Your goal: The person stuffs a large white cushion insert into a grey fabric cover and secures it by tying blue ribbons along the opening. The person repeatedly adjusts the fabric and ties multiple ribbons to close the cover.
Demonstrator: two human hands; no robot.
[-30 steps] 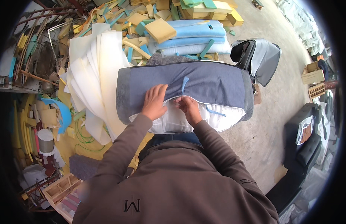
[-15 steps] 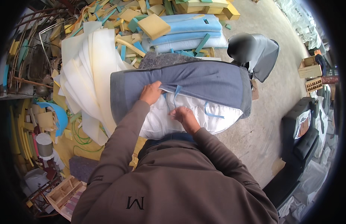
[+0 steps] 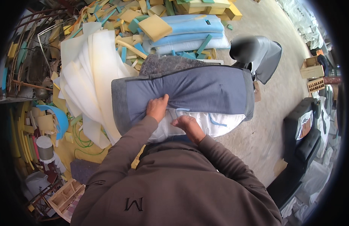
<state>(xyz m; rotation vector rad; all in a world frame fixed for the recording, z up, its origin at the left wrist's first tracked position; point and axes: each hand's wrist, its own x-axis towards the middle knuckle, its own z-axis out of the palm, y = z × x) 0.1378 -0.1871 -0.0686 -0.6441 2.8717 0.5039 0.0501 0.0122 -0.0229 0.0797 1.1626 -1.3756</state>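
Blue cover [image 3: 208,88] creases at my left hand [image 3: 157,108], fingers gripping it. At 4 o'clock from there, my right hand [image 3: 188,125] curls over white padding [image 3: 215,130] (its grip, I can't tell).

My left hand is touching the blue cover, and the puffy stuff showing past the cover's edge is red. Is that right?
Not quite: the puffy stuff is white, not red, as the head view shows. Your left hand is touching the blue cover, and the puffy stuff does show past its edge.
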